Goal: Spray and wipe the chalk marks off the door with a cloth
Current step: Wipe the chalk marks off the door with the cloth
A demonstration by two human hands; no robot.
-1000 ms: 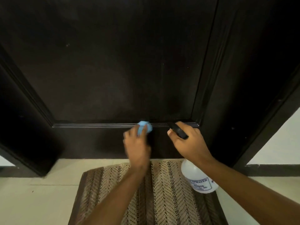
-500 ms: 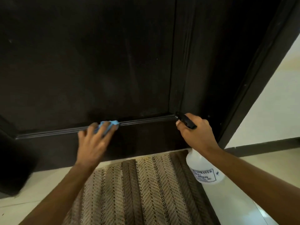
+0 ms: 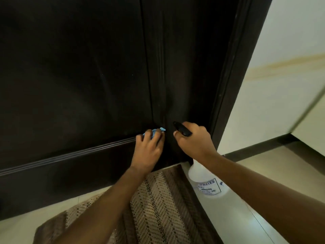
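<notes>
Dark brown panelled wooden door [image 3: 79, 76] fills upper left and centre of view. Horizontal moulding strip runs low across it, rising toward the right, and meets a vertical moulding at the panel's lower right corner.

Left hand [image 3: 149, 148]: fingers fairly straight, laid over a small crumpled light-blue cloth [image 3: 155, 132] and pressing it against the door right at that corner joint. Only a bit of the cloth shows above and btwn the fingertips; rest hidden under the hand. No chalk marks can be made out on the dark surface near the cloth.

Right hand [image 3: 195, 141]: clenched round the neck and black trigger head of a translucent white plastic spray bottle w/ printed label [image 3: 208, 184]. Bottle's long axis runs roughly top-to-bottom in frame, tilted, base toward the floor and the viewer, head up by the door. Black nozzle points up-left, toward the door face and the cloth, tip just beside the left hand's fingers. Bottle body hangs below the wrist, off the floor as far as can be judged.

Below: brown and beige woven doormat w/ herringbone stripes [image 3: 158, 208] on pale glossy floor tiles [image 3: 246, 226], mat edge against the door's bottom. Right of the dark door frame: cream wall [image 3: 281, 67] w/ dark skirting.
</notes>
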